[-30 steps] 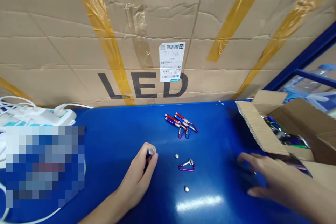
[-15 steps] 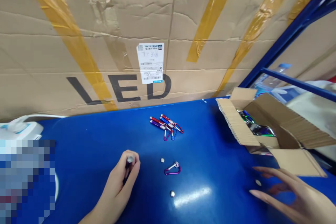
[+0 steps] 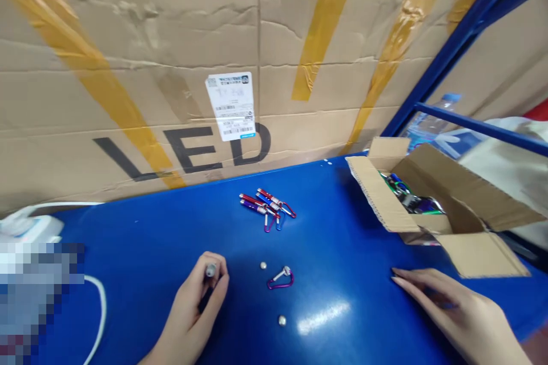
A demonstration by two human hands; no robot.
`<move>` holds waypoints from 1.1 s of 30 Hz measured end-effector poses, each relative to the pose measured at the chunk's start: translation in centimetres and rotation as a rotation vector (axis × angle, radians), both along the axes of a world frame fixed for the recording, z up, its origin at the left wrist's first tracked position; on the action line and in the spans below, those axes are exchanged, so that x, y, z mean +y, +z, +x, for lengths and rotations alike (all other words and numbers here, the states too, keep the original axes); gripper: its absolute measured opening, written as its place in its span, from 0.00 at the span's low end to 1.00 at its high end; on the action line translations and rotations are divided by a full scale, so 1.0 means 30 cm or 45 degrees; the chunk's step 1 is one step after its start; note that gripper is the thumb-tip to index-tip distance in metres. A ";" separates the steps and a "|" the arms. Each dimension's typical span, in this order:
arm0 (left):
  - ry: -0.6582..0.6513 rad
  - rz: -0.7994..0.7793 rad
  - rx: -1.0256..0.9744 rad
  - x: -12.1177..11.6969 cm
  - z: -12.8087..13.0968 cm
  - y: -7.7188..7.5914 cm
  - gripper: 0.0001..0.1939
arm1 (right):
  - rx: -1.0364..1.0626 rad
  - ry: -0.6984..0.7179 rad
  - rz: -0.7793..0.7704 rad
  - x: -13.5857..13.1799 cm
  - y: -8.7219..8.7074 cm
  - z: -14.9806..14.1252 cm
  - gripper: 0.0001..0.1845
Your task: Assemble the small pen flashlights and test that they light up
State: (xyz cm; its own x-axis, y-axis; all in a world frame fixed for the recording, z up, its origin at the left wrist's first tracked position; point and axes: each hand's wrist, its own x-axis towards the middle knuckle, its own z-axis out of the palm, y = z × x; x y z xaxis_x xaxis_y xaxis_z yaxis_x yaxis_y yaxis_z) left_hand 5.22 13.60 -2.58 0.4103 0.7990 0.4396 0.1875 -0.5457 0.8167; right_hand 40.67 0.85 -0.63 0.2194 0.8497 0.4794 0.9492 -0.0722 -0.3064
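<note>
One slim silver-ended tube (image 3: 210, 270) is gripped in the left hand (image 3: 192, 302), near two small round silver pieces (image 3: 263, 266) and one purple metal carabiner (image 3: 281, 286). Glossy blue tabletop (image 3: 342, 262) separates these from the narrowed right hand (image 3: 462, 305), contents untellable. Four coloured metal tubes (image 3: 268, 201) lie toward the far edge, left of one open brown cardboard box (image 3: 374, 191).

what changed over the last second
The right hand has closed its spread thumb and fingers to a pinch; the small disc seen near them is now out of sight, perhaps held. The view swung right. The left hand still grips its tube; the penlights and purple carabiner stayed put.
</note>
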 end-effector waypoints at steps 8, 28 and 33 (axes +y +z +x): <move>-0.129 0.045 0.000 -0.012 -0.003 0.018 0.09 | -0.107 0.879 -0.285 0.246 0.115 -0.320 0.15; -0.158 -0.059 -0.059 0.001 -0.012 -0.008 0.08 | 0.294 1.448 -0.118 0.460 0.180 -0.581 0.08; -0.102 -0.100 -0.080 -0.002 -0.016 0.006 0.09 | -0.116 1.198 -0.539 0.488 0.212 -0.517 0.11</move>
